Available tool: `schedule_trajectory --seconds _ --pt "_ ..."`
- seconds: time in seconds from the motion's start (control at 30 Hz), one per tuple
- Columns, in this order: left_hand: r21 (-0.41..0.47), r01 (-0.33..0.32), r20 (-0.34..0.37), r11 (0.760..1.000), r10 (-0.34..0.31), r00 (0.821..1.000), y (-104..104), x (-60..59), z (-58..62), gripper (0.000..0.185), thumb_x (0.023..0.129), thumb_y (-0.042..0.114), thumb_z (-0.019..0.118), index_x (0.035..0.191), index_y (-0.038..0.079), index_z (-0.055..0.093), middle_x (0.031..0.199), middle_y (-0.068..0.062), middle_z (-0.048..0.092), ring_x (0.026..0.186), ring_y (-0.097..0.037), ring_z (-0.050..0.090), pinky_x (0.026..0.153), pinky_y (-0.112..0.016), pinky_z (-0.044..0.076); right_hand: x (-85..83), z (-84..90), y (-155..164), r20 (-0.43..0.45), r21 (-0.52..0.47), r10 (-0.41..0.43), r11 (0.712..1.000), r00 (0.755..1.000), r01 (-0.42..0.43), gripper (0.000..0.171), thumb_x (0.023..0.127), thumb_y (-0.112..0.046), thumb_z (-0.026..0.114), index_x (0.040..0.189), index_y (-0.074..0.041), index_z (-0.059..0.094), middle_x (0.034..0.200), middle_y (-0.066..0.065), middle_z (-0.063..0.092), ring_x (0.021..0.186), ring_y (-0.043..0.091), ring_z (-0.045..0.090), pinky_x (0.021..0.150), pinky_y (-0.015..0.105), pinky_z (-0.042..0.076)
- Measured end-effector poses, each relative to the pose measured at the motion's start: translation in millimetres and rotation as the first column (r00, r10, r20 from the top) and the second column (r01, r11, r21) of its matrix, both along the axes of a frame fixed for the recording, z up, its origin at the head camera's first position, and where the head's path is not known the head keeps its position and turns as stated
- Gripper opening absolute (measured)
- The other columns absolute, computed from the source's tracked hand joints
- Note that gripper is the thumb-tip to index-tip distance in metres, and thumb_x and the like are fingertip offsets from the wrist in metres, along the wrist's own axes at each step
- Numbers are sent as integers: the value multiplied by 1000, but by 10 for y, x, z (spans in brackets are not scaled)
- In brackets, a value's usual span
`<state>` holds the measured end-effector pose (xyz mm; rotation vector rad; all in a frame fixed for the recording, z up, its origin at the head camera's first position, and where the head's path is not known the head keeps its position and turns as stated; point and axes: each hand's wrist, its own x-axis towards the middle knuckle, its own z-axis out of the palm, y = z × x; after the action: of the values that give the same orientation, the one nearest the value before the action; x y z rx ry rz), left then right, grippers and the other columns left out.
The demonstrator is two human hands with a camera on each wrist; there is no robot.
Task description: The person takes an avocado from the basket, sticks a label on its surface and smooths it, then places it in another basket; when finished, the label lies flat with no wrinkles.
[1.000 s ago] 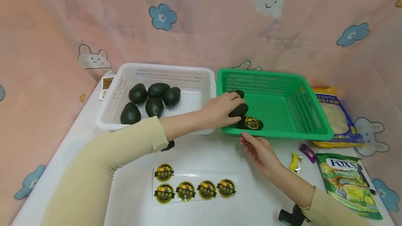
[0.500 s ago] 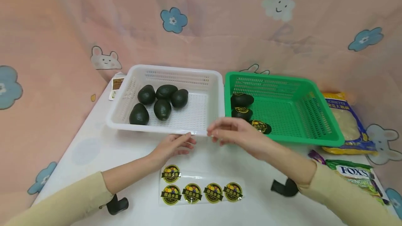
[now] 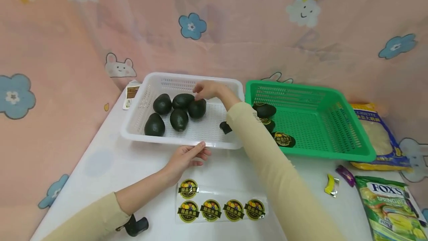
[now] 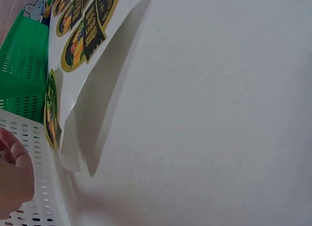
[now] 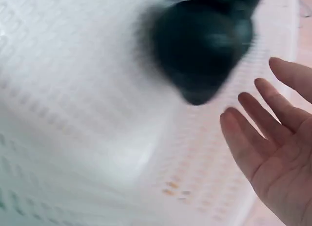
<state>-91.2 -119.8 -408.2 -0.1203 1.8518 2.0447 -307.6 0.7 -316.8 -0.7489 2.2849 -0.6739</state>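
My right hand [image 3: 207,90] is over the white basket [image 3: 180,141], just above the rightmost avocado [image 3: 197,110]. In the right wrist view its fingers are spread and apart from a dark avocado [image 5: 197,48]. Several plain dark avocados lie in this basket, among them a front-left avocado [image 3: 155,125]. At the basket's front rim, my left hand [image 3: 183,160] has its thumb up by the edge and its fingers loosely bent below. The left wrist view shows only part of the left hand [image 4: 15,175], beside the basket's perforated wall.
To the right stands a green basket [image 3: 317,153] with three avocados bearing stickers, one a labelled avocado [image 3: 283,139]. In front lies a sticker sheet [image 3: 222,211]. At right are a green FOX'S bag [image 3: 389,207], a yellow-blue bag [image 3: 378,137] and small wrapped sweets [image 3: 331,185].
My right hand has left the green basket area and reached across over the white basket's avocados. My left hand came off the green basket, where an avocado was placed, to the white basket's front rim.
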Motion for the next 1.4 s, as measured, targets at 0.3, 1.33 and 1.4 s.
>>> schedule_trajectory --seconds 0.3,1.33,1.4 --pt "-15 6 -2 1000 -6 1000 34 11 -1 45 98 41 58 97 -3 71 91 -5 71 85 -15 63 78 -30 54 62 -397 112 256 109 100 985 962 -132 70 83 -38 76 142 -15 46 144 8 42 129 21 44 101 38 44" --pt "-36 -36 15 999 37 999 55 -8 -6 43 98 39 59 101 -2 70 91 -3 71 84 -15 62 80 -33 54 1694 43 1810 -6 -235 130 963 991 -128 59 77 -43 82 128 -27 57 118 -9 60 104 16 57 80 34 55" --pt "-34 -42 19 999 43 999 60 -6 -8 42 98 39 59 100 -1 70 92 -5 71 84 -15 62 80 -33 54 1857 -152 1917 -32 -235 93 967 995 -98 59 77 -46 81 128 -28 58 118 -11 60 104 14 57 80 33 54"
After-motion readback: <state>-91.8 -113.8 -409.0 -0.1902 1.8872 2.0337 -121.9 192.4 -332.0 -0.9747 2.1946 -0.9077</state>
